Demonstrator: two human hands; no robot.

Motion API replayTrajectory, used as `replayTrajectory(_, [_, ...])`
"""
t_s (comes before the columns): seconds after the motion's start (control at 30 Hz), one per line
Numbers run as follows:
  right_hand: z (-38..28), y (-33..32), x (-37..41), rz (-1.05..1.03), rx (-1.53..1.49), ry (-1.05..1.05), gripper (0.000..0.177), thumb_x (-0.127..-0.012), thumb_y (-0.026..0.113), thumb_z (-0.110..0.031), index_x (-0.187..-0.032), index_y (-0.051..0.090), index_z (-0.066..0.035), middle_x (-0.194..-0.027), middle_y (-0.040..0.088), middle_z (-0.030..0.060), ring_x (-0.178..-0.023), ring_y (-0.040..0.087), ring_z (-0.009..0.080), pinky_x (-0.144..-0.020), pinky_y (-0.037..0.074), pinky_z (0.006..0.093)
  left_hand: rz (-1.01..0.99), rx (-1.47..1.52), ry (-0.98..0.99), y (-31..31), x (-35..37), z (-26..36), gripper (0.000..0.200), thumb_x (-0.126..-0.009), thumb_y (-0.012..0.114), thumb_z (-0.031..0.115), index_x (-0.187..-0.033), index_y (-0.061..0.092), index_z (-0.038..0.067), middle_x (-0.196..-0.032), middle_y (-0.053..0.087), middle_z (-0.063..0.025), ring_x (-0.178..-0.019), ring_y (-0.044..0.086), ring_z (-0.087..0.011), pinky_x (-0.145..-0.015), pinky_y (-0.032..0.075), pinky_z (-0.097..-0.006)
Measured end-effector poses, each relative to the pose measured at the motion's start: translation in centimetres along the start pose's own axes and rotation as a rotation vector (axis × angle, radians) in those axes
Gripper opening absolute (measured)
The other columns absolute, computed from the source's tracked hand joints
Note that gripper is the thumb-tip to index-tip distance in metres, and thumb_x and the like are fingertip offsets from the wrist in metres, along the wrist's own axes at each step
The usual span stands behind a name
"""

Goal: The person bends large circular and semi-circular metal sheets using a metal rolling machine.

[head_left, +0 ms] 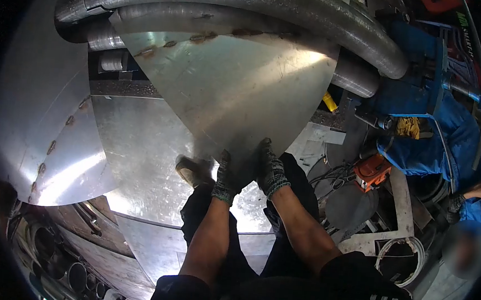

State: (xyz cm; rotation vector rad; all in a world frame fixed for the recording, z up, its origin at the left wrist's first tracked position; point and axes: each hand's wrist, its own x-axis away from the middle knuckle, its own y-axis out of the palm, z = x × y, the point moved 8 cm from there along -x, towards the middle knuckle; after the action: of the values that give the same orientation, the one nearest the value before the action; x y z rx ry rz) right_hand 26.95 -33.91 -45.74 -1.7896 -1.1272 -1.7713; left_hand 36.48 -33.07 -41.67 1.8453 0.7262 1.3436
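Note:
Both my hands wear dark patterned gloves and are at the near, narrow end of a large curved metal sheet (245,89). My left hand (224,177) is at its left side, fingers pointing away from me; what they grip is hard to see. My right hand (272,169) is to the right, its fingertips at the sheet's lower edge. A row of rusty weld spots runs along the sheet's far part, under thick metal rollers (251,0). Beneath it lies another flat metal sheet (140,148), with my shoe (194,172) on it.
Another welded sheet (57,131) stands at the left. Right of my legs are an orange machine (372,171), cables and a coiled hose (400,261). A blue machine frame (412,84) is at the upper right. A co-worker's gloved hand (455,208) shows at the far right.

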Motion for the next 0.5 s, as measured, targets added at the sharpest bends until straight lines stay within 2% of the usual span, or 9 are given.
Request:
replayTrajectory(0.13, [-0.4,0.3,0.2,0.011,0.035,-0.001,0.081,-0.088,0.042,-0.068,-0.143,0.037,-0.009,-0.145,0.042,0.0105,-0.130,0.041,0.0282,-0.110,0.030,0.0432,0.089,-0.079,0.034,0.9,-0.3,0.3,0.084,-0.091,0.045,0.061,-0.150,0.022,0.006,-0.153,0.027,-0.0171,-0.139,0.028,-0.0319,-0.117,0.016,-0.0440])
replayTrajectory(0.2, [-0.5,0.3,0.1,0.014,0.058,-0.005,0.081,-0.088,0.043,-0.067,-0.143,0.037,-0.009,-0.145,0.042,0.0108,-0.130,0.042,0.0282,-0.110,0.030,0.0425,-0.093,0.003,0.066,3.3,-0.5,0.5,0.080,-0.094,0.040,0.059,-0.150,0.020,0.006,-0.153,0.027,-0.0169,-0.140,0.025,-0.0315,-0.118,0.014,-0.0434])
replayTrajectory(0.23, [-0.5,0.3,0.1,0.021,0.075,-0.009,0.080,-0.089,0.043,-0.067,-0.143,0.037,-0.008,-0.145,0.042,0.0110,-0.129,0.042,0.0281,-0.110,0.030,0.0422,-0.094,0.007,0.066,2.9,-0.6,0.4,0.080,-0.094,0.040,0.059,-0.150,0.020,0.006,-0.153,0.027,-0.0169,-0.140,0.025,-0.0315,-0.118,0.014,-0.0434])
replayTrajectory(0.3, [-0.6,0.3,0.2,0.030,0.100,-0.014,0.080,-0.089,0.044,-0.066,-0.143,0.036,-0.008,-0.144,0.043,0.0113,-0.129,0.042,0.0281,-0.109,0.031,0.0416,0.050,0.088,-0.077,-0.9,-0.6,-1.0,0.094,-0.084,0.046,0.069,-0.149,0.024,0.005,-0.153,0.028,-0.0151,-0.140,0.025,-0.0294,-0.117,0.017,-0.0421])
replayTrajectory(0.43, [-0.9,0.3,0.2,0.046,0.153,-0.035,0.080,-0.089,0.046,-0.064,-0.143,0.036,-0.006,-0.144,0.043,0.0119,-0.129,0.043,0.0280,-0.109,0.031,0.0403,0.134,0.103,-0.105,-4.4,-1.0,-1.9,0.105,-0.078,0.054,0.072,-0.149,0.023,0.001,-0.153,0.026,-0.0165,-0.140,0.026,-0.0298,-0.117,0.016,-0.0423])
replayTrajectory(0.47, [-0.9,0.3,0.3,0.047,0.165,-0.039,0.080,-0.089,0.046,-0.064,-0.143,0.036,-0.006,-0.144,0.043,0.0121,-0.128,0.043,0.0280,-0.108,0.031,0.0400,0.098,-0.274,-0.055,-2.0,-1.0,-1.1,0.107,-0.077,0.055,0.072,-0.149,0.022,0.000,-0.154,0.026,-0.0165,-0.140,0.025,-0.0298,-0.117,0.015,-0.0421])
replayTrajectory(0.5, [-1.0,0.3,0.3,0.052,0.177,-0.048,0.079,-0.089,0.046,-0.063,-0.143,0.036,-0.006,-0.144,0.043,0.0123,-0.128,0.043,0.0279,-0.108,0.032,0.0396,0.076,-0.465,-0.033,-1.6,-1.0,-0.9,0.108,-0.076,0.055,0.072,-0.149,0.022,0.000,-0.154,0.025,-0.0165,-0.140,0.025,-0.0298,-0.117,0.015,-0.0419])
